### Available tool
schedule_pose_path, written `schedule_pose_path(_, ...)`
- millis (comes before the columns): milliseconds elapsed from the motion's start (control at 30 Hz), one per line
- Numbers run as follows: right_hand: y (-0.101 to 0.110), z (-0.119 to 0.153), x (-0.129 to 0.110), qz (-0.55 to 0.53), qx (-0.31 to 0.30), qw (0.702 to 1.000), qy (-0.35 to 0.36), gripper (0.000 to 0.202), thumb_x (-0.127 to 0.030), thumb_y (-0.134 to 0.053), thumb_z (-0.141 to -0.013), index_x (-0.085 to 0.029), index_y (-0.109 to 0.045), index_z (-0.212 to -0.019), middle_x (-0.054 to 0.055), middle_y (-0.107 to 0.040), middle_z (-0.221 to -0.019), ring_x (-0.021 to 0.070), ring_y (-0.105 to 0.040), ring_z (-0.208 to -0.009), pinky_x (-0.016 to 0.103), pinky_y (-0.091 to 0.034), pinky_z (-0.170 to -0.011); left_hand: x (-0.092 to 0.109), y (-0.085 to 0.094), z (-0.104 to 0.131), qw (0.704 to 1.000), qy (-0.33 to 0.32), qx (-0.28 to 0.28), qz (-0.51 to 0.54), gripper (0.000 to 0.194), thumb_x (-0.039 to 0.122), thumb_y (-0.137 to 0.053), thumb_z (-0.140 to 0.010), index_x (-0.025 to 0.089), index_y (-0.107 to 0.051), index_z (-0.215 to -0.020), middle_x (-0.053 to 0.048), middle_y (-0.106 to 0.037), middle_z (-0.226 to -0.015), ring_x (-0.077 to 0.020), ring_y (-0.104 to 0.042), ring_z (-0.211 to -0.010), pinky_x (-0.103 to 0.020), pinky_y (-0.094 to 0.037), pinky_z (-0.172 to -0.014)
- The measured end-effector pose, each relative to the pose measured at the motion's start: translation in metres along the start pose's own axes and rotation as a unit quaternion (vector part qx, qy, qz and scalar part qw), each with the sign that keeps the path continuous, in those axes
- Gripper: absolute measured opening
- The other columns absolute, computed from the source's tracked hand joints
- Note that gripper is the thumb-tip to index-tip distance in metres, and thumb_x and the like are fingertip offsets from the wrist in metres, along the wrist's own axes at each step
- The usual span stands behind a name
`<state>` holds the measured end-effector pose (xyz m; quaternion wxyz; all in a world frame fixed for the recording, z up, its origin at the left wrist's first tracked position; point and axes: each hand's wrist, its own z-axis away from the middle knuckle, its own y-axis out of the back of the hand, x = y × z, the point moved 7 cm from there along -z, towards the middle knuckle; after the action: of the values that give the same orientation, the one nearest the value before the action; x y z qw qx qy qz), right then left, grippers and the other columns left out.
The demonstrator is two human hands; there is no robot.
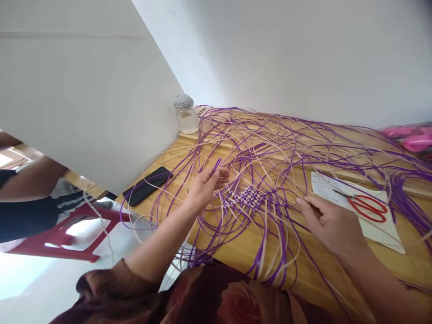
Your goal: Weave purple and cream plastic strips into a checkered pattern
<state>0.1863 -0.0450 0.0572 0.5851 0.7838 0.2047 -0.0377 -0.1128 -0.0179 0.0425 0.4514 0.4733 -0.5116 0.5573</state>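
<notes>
A small checkered weave (249, 197) of purple and cream strands lies on the wooden table, between my two hands. Its loose strands (270, 238) spread out on every side, some hanging over the front edge. My left hand (209, 182) is just left of the weave, its thumb and forefinger pinching a purple strand (218, 164) that loops up above the fingers. To the right of the weave, my right hand (326, 220) has its thumb and forefinger pressed together at a strand end; the strand's colour there is hard to make out.
Red-handled scissors (369, 208) rest on a paper sheet (388, 238) at right. A black phone (147, 185) lies at left, under strands. A lidded jar (186, 114) stands in the back corner. Pink bundles (416, 139) are at far right. Another person's arm (30, 180) shows by a red stool (67, 238).
</notes>
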Motion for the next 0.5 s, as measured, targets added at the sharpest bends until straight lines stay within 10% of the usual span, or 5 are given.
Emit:
schedule_pose_path(133, -0.024, 0.001, -0.034, -0.108, -0.077, 0.985, 0.107, 0.046, -0.04, -0.038, -0.097, -0.019, -0.058, -0.132, 0.009, -0.064, -0.127, 0.0257, -0.063, -0.113, 0.04, -0.049, -0.098, -0.044, -0.005, 0.025, 0.997, -0.021, 0.046, 0.056, 0.037, 0.047, -0.062, -0.084, 0.017, -0.07, -0.106, -0.011, -0.068, -0.12, -0.0256, -0.06, -0.119, -0.042, -0.038, -0.11)
schedule_pose_path(333, -0.056, 0.006, 0.017, -0.194, -0.093, 0.974, -0.072, 0.048, -0.043, -0.04, -0.094, -0.02, -0.06, -0.132, 0.01, -0.062, -0.13, 0.0318, -0.056, -0.123, 0.053, -0.042, -0.107, -0.062, 0.0, 0.02, 0.985, 0.006, 0.081, 0.153, 0.04, 0.047, -0.067, -0.08, 0.016, -0.069, -0.105, -0.012, -0.065, -0.127, -0.0271, -0.055, -0.126, -0.044, -0.034, -0.114)
schedule_pose_path(500, -0.045, 0.002, 0.034, -0.567, 0.019, 0.798, -0.203, 0.044, -0.051, -0.053, -0.091, -0.023, -0.062, -0.123, 0.008, -0.057, -0.137, 0.0246, -0.05, -0.13, 0.044, -0.033, -0.116, -0.05, -0.004, 0.013, 0.988, -0.039, 0.087, 0.12, 0.036, 0.047, -0.066, -0.081, 0.016, -0.069, -0.099, -0.012, -0.065, -0.125, -0.0261, -0.054, -0.127, -0.044, -0.032, -0.115)
